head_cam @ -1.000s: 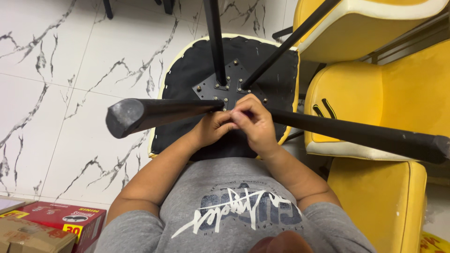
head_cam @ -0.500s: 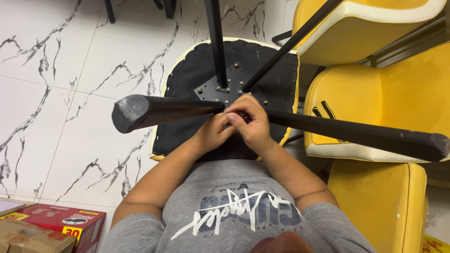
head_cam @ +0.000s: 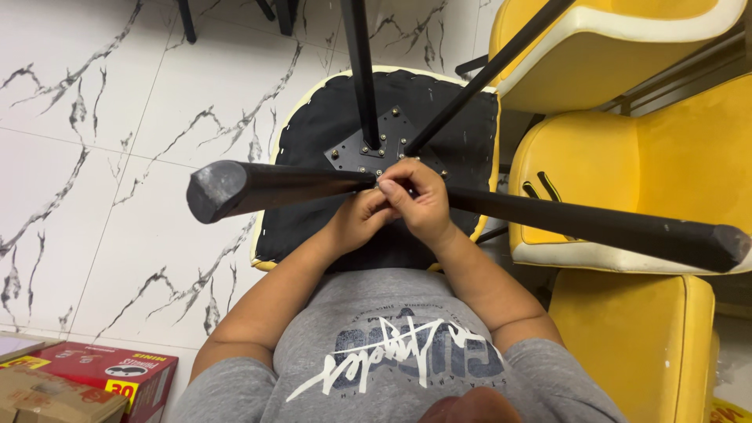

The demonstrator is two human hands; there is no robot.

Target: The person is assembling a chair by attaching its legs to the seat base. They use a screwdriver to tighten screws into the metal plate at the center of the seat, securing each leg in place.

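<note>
The head camera looks straight down at an upturned chair [head_cam: 376, 168] resting on a white marbled floor [head_cam: 117, 141]. Its black fabric underside faces up, edged with a yellow rim. A dark metal plate [head_cam: 368, 149] with bolts sits near the middle of the underside, and four black legs rise from it toward the camera. One leg [head_cam: 258, 184] runs to the left and ends in a blunt round foot; another leg [head_cam: 611, 227] runs to the right past the underside's right edge.

Both hands meet just below the plate, at the base of those two legs. The left hand [head_cam: 360, 219] is curled, its fingers bent in toward the right hand. The right hand [head_cam: 419, 200] is clenched over it, fingertips [head_cam: 392, 186] pinched on a small pale thing at the leg joint; what that thing is cannot be told. The two hands touch each other.

More yellow chairs [head_cam: 650, 157] stand stacked just beside the right edge of the upturned one. A red carton [head_cam: 117, 372] and a brown cardboard box [head_cam: 47, 399] lie at the lower left corner of the floor. The person wears a grey printed shirt [head_cam: 407, 352].
</note>
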